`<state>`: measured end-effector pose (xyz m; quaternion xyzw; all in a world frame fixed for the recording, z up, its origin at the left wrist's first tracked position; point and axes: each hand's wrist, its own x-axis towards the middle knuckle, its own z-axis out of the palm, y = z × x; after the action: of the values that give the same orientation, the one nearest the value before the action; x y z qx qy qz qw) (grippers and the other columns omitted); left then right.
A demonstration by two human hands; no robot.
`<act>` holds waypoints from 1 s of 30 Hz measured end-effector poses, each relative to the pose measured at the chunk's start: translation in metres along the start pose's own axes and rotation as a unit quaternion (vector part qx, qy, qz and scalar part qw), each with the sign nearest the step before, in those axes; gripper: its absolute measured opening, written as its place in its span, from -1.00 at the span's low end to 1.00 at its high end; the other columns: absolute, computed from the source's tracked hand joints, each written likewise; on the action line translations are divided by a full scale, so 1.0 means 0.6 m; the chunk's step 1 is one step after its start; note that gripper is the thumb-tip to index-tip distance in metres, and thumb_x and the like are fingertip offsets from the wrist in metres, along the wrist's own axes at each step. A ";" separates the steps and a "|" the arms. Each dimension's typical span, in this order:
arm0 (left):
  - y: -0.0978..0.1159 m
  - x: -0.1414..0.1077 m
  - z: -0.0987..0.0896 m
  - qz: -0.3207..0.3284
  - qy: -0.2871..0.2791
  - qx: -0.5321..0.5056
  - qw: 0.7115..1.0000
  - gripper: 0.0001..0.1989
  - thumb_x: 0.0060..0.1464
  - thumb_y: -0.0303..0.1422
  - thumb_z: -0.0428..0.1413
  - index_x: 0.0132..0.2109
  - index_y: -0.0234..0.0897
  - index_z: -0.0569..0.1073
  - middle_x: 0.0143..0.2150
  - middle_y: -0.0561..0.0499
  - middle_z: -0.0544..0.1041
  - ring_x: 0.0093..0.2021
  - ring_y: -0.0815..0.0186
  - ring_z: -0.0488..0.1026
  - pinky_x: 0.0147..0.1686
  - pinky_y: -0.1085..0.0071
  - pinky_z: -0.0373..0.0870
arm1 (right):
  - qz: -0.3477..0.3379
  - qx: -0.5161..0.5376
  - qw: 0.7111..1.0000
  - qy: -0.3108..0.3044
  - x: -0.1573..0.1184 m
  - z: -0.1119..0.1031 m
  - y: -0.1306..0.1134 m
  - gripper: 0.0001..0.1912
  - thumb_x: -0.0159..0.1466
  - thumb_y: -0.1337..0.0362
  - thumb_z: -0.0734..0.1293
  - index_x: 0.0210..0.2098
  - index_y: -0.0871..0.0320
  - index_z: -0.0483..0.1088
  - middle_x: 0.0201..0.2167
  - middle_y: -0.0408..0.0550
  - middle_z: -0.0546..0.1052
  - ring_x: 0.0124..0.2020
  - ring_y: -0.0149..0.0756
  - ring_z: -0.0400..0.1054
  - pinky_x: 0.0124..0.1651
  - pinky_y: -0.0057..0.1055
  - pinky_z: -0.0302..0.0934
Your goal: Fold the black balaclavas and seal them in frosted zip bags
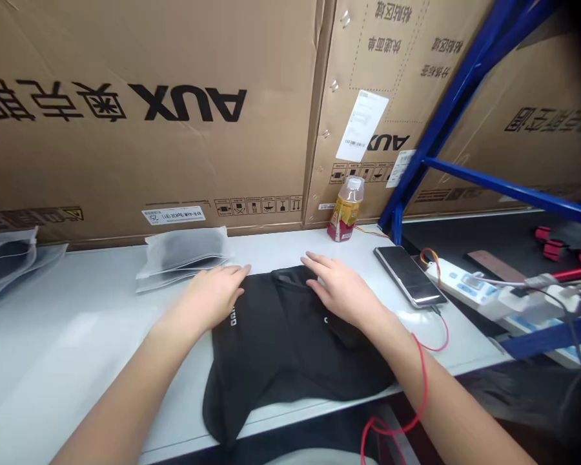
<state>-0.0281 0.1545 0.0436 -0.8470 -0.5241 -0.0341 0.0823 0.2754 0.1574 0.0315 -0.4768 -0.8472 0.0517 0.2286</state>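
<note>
Head-worn view, forward and down, close.

The white tabletop carries a spread black garment, perhaps a shirt, frosted plastic bags, an upright juice bottle, and a smartphone lying flat.

My left hand and right hand rest on a folded garment, which lies on the tabletop and overhangs its near edge. Left of the garment lies a plastic bag, with more bags farther left at the tabletop's end. Behind my right hand, a bottle stands before stacked cartons. To its right lies a phone, and past the tabletop's right end, a power strip sits beneath a shelving frame.
</note>
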 end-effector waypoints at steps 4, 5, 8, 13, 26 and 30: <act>-0.005 0.002 -0.014 0.005 0.019 0.038 0.999 -0.69 0.36 -0.41 -0.03 0.07 -0.18 0.58 -0.12 -0.13 0.65 -0.08 0.00 0.58 -0.10 0.12 0.43 | -0.014 -0.026 1.000 -0.001 0.015 0.020 -0.003 -0.64 0.46 0.46 0.20 0.09 0.11 0.55 -0.09 0.09 0.62 -0.07 -0.03 0.50 0.05 -0.10 0.38; 0.000 -0.009 -0.022 0.006 0.030 0.043 0.999 -0.70 0.38 -0.41 -0.04 0.03 -0.18 0.58 -0.15 -0.12 0.63 -0.08 0.01 0.56 -0.09 0.11 0.40 | -0.020 -0.029 0.999 0.000 0.007 0.017 -0.002 -0.64 0.47 0.47 0.17 0.04 0.11 0.56 -0.12 0.08 0.61 -0.09 -0.06 0.49 0.03 -0.12 0.38; 0.020 -0.056 -0.037 0.034 0.055 0.049 0.997 -0.62 0.42 -0.46 -0.13 -0.01 -0.15 0.58 -0.20 -0.07 0.59 -0.13 0.08 0.52 -0.01 0.09 0.35 | -0.055 -0.029 0.998 -0.009 -0.032 0.000 -0.001 -0.65 0.49 0.45 0.15 -0.02 0.11 0.56 -0.10 0.08 0.58 -0.11 -0.12 0.46 -0.01 -0.17 0.37; 0.053 -0.128 -0.029 0.145 0.092 0.065 0.983 -0.65 0.46 -0.34 -0.08 0.08 -0.16 0.60 0.05 -0.06 0.64 -0.08 0.08 0.54 0.00 0.08 0.34 | -0.087 0.034 0.993 -0.075 -0.108 -0.026 0.003 -0.63 0.52 0.21 0.26 0.27 0.02 0.43 0.15 0.08 0.54 0.07 -0.09 0.47 0.12 -0.12 0.43; 0.078 -0.251 0.015 0.199 0.084 0.008 0.976 -0.32 0.29 0.03 0.15 0.46 -0.02 0.30 0.42 0.10 0.42 0.31 0.10 0.49 0.20 0.23 0.49 | -0.030 -0.016 0.984 -0.172 -0.277 -0.062 0.049 -0.25 0.40 0.10 0.43 0.49 -0.33 0.10 0.57 -0.17 0.03 0.58 0.21 -0.26 0.43 0.35 0.08; 0.073 -0.260 0.016 0.128 0.088 -0.063 0.986 -0.59 0.34 -0.18 0.16 0.30 0.13 0.48 0.27 0.17 0.58 0.23 0.16 0.55 0.28 0.16 0.46 | -0.071 -0.001 0.986 -0.152 -0.272 -0.061 0.051 -0.40 0.44 0.14 0.40 0.42 -0.31 0.26 0.54 -0.15 0.11 0.57 0.19 -0.23 0.42 0.34 0.09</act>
<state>-0.0591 -0.0005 0.0072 -0.9043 -0.3990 -0.1304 0.0779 0.3876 0.0338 -0.0002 -0.4027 -0.9037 0.1065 0.0994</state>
